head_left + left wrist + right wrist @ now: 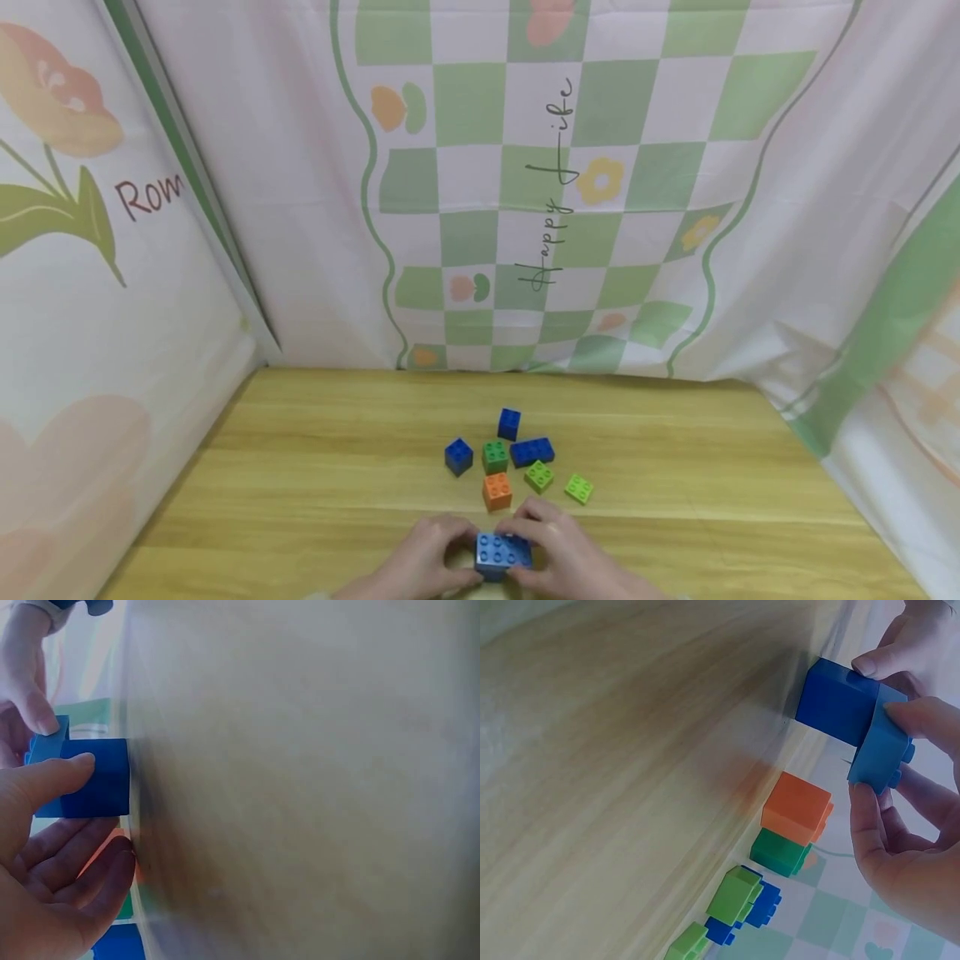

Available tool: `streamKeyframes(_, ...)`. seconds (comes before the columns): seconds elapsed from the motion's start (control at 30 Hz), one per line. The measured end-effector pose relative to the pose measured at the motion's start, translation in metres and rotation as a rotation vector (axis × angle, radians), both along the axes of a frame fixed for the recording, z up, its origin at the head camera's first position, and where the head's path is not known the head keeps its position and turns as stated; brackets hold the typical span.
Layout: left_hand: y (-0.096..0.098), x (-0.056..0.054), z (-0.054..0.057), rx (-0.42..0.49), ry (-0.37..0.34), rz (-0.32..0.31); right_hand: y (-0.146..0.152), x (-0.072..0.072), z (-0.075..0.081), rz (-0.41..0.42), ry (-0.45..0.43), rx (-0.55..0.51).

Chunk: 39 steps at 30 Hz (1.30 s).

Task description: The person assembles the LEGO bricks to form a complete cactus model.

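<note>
- Now pinches the light brick point(495, 547) with the grip of the right hand point(558, 546), clamped on it between thumb on the near side and fingers on the far side.
- Clasps the lower block point(105, 784) with the grip of the left hand point(423, 552), closed on it with thumb against the near face and fingers round the far side.
- Has the light brick, pale blue with studs up, on top of the dark blue lower block, overhanging it to the right.
- Stands the lower block upright on the bench point(337, 467), between both hands.
- Has the orange brick point(497, 493) just beyond the hands, with the green brick point(495, 457) right behind it.
- Shows the long brick point(532, 452), dark blue, just right of the green one.
- Shows two more dark blue pieces: the left cube point(459, 457), left of the green brick, and the back cube point(508, 426), farthest off.
- Has the near lime brick point(538, 476) in front of the long brick, and the outer lime brick point(579, 489) farther right, apart.
- Faces a checked curtain point(468, 104) lettered "Happy Life" behind the bench.
</note>
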State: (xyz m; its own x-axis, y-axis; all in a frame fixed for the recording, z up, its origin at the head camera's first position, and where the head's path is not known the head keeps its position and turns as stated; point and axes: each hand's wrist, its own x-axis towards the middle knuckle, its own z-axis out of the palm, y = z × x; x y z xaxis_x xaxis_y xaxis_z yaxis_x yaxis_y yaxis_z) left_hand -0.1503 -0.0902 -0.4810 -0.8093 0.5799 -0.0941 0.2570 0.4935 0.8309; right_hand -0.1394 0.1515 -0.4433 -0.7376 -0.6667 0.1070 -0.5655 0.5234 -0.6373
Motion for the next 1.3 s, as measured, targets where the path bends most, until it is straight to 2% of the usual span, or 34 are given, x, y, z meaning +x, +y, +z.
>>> streamKeyframes(0.6, -0.0008, 0.001, -0.0002, 0.033, 0.016, -0.011, -0.0004, 0.0001, -0.0014, 0.005, -0.02, -0.005)
streamKeyframes(1.07, 0.001, 0.0017, 0.0016, 0.032, 0.017, -0.002, 0.0022, 0.0002, 0.0006, -0.028, -0.024, -0.001)
streamKeyframes(1.17, 0.0012, 0.002, 0.0015, 0.028, 0.023, -0.001, 0.0045, -0.0013, 0.0016, -0.037, -0.052, -0.012)
streamKeyframes(1.3, 0.0011, 0.0019, 0.0011, 0.019, 0.035, 0.005, 0.0076, -0.0043, 0.0015, -0.047, 0.004, -0.077)
